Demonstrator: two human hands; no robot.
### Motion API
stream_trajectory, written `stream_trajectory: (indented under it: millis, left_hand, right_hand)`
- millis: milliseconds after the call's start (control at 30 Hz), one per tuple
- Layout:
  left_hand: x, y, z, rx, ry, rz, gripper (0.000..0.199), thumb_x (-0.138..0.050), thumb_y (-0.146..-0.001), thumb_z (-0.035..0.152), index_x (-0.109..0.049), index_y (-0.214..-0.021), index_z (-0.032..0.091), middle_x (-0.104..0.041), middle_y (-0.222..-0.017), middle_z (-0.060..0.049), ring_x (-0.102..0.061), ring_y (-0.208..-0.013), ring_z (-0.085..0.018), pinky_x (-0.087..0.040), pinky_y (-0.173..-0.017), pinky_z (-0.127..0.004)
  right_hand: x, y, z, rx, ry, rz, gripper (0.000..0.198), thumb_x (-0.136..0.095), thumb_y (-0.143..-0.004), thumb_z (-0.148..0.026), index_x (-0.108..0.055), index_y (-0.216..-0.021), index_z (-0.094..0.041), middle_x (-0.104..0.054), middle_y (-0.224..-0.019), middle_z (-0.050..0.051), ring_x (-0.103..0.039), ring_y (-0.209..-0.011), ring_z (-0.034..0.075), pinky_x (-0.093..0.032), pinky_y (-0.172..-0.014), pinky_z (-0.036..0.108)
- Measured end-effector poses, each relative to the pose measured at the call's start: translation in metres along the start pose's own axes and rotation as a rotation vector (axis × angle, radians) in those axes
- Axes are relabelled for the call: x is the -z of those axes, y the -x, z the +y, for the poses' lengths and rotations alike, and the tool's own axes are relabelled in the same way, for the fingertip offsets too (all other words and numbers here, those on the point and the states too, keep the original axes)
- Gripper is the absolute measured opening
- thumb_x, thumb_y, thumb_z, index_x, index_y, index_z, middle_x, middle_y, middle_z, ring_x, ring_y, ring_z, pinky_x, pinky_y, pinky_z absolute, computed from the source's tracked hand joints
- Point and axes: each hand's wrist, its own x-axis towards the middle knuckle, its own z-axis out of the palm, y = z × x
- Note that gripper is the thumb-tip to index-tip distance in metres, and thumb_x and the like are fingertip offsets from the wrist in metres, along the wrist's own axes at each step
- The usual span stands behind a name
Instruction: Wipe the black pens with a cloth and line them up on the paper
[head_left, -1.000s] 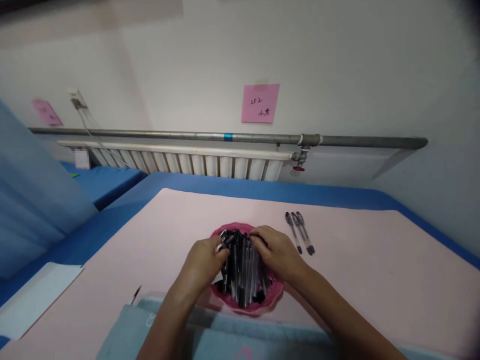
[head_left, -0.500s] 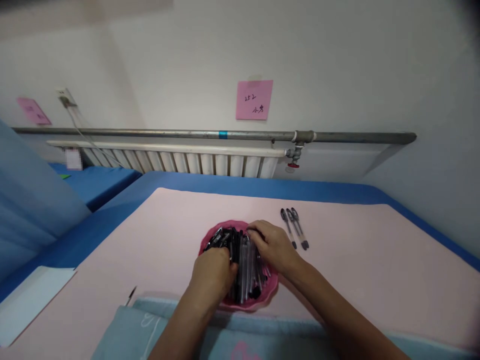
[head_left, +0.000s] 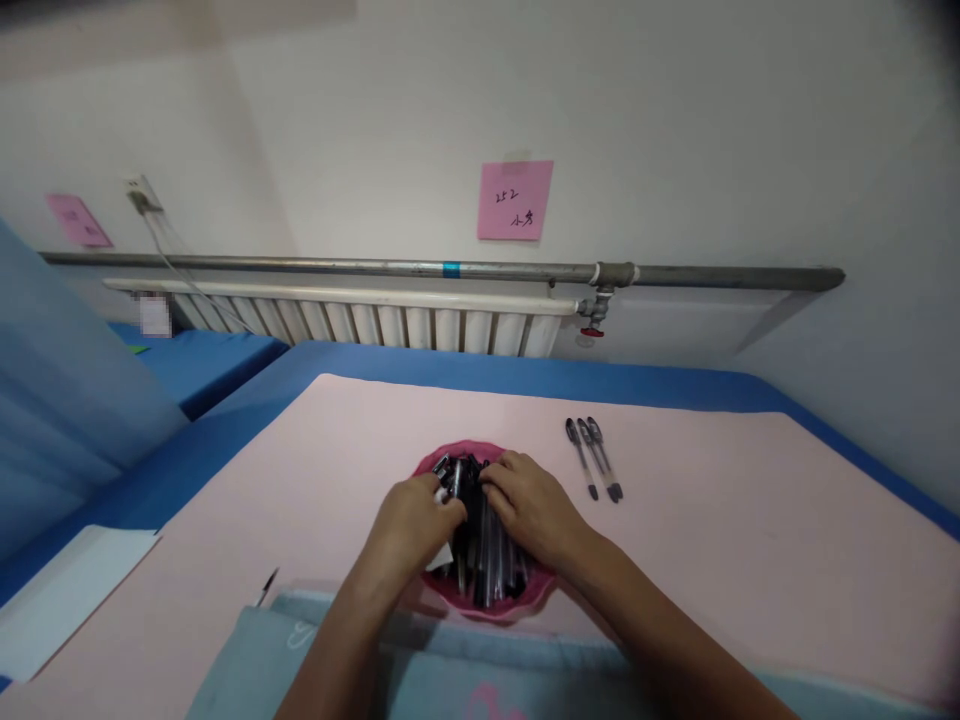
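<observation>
A pink scalloped basket (head_left: 499,612) full of pens stands in front of me. Black and clear pens (head_left: 491,560) lie bunched lengthwise in it. My left hand (head_left: 411,522) reaches over its left side, thumb and fingers closed on a pen among the others; a small white patch (head_left: 441,556) shows under the thumb. On the right side my right hand (head_left: 534,505) bends its fingers down onto the pens; what its fingertips pinch, if anything, is hidden. Three black-capped clear pens (head_left: 594,460) lie side by side on the pink sheet, right of the basket.
Pink sheeting (head_left: 720,520) covers the blue-edged table (head_left: 525,372). White paper (head_left: 75,585) lies at the left, and a single pen (head_left: 267,586) by the light-blue cloth (head_left: 247,660) near me. Behind stand a radiator (head_left: 420,325), a pipe (head_left: 337,266) and a red-handled valve (head_left: 592,331).
My left hand has shifted up and left in the basket, with its thumb now showing. The right hand has moved slightly left over the pens. The view has shifted a little.
</observation>
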Motion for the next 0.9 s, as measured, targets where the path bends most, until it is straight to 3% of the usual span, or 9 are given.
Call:
stream_trajectory:
  millis: [133,300,667,900]
  left_hand:
    - [0.013,-0.004,-0.01,0.061,0.153,0.123,0.018,-0.046,-0.073,0.03,-0.058,-0.068,0.017,-0.062,-0.065,-0.004,-0.054,-0.06,-0.014,-0.034,-0.053,-0.023]
    - [0.013,-0.004,-0.011,0.068,0.179,0.152,0.018,-0.047,-0.073,0.031,-0.055,-0.064,0.018,-0.059,-0.061,-0.002,-0.051,-0.057,-0.014,-0.033,-0.053,-0.023]
    - [0.011,-0.005,-0.008,0.056,0.134,0.143,0.016,-0.048,-0.073,0.028,-0.052,-0.061,0.018,-0.056,-0.058,-0.001,-0.049,-0.055,-0.013,-0.031,-0.052,-0.023]
    - [0.009,-0.005,-0.009,0.046,0.126,0.138,0.016,-0.048,-0.073,0.029,-0.05,-0.06,0.019,-0.052,-0.056,0.001,-0.047,-0.056,-0.013,-0.03,-0.053,-0.024]
  right_hand:
    - [-0.003,-0.001,-0.008,-0.007,0.094,-0.003,0.017,-0.05,-0.084,-0.025,-0.061,-0.073,-0.019,-0.059,-0.081,0.007,-0.053,-0.079,0.022,-0.043,-0.072,0.037]
    - [-0.009,0.0,-0.016,-0.015,0.22,0.016,0.02,-0.057,-0.079,-0.037,-0.061,-0.074,-0.018,-0.061,-0.083,0.01,-0.053,-0.08,0.027,-0.041,-0.071,0.041]
    - [-0.014,-0.005,-0.019,-0.123,0.258,0.062,0.009,-0.055,-0.073,-0.021,-0.058,-0.065,-0.02,-0.061,-0.076,0.008,-0.053,-0.076,0.024,-0.037,-0.067,0.037]
    - [-0.016,-0.008,-0.02,-0.165,0.188,0.039,0.015,-0.056,-0.075,-0.029,-0.057,-0.062,-0.02,-0.061,-0.075,0.008,-0.053,-0.078,0.026,-0.035,-0.068,0.039]
